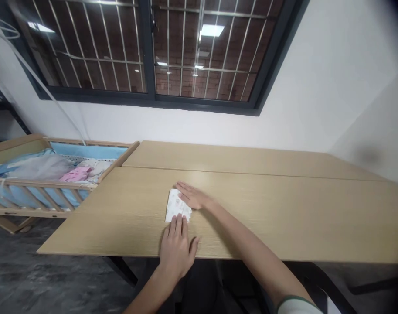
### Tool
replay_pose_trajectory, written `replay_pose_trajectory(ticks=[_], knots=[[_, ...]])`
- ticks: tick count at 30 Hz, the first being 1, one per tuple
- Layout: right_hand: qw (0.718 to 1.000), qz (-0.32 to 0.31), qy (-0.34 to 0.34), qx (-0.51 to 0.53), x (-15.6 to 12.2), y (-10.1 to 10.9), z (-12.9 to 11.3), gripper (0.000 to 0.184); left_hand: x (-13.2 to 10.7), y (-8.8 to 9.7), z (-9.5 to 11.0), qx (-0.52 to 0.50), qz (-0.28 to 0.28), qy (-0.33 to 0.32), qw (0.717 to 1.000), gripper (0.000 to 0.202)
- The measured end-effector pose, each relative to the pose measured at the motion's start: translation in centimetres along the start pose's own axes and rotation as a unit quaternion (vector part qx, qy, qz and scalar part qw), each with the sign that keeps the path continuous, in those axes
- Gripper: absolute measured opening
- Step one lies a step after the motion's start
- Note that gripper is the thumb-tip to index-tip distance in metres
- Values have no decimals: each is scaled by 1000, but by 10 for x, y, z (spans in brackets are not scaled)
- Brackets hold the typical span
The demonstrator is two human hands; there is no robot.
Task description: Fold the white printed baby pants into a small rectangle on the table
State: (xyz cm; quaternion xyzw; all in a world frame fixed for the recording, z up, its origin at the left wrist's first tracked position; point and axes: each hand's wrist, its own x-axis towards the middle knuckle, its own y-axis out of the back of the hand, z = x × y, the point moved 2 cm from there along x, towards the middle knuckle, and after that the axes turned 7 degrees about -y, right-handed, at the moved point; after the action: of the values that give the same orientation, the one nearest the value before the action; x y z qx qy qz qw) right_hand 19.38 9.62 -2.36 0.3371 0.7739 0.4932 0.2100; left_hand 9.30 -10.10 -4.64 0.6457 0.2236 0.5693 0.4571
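A small folded white cloth (173, 204) with a faint print lies flat on the light wooden table (284, 209). Its right edge looks uneven. My left hand (176, 246) rests palm down at the cloth's near edge, fingertips on it and thumb held apart. Across the far right corner of the cloth lies my right hand (192, 195), flat with its fingers stretched out to the left. Neither hand grips anything.
Left of the table stands a wooden crib (64, 192) with blue lining, holding a pink cloth (76, 173) and sheer white netting (43, 166). A barred window (149, 52) is in the white wall behind. A seam crosses the tabletop.
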Motion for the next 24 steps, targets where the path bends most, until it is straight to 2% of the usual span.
replay_pose_trajectory(ticks=[3,6,9,13,17,20,24], knots=[[996,85,-17,33,-10,-4,-1,63,16,10,-22,-32,-24,8,999,42],[979,198,-4,44,-20,-4,-5,54,37,21,-53,-14,-34,78,996,35],[965,259,23,22,-25,-4,-9,41,51,25,-78,34,-49,139,989,36],[958,284,19,13,-25,-6,-8,18,56,15,-87,53,-129,175,975,42],[955,290,13,65,-23,-7,-4,14,57,0,-87,-24,-196,176,964,37],[951,290,-1,105,-21,-8,0,15,62,-5,-89,-60,-205,167,962,32],[945,283,-50,158,-20,-10,-1,15,63,-3,-93,-97,-198,167,961,28]])
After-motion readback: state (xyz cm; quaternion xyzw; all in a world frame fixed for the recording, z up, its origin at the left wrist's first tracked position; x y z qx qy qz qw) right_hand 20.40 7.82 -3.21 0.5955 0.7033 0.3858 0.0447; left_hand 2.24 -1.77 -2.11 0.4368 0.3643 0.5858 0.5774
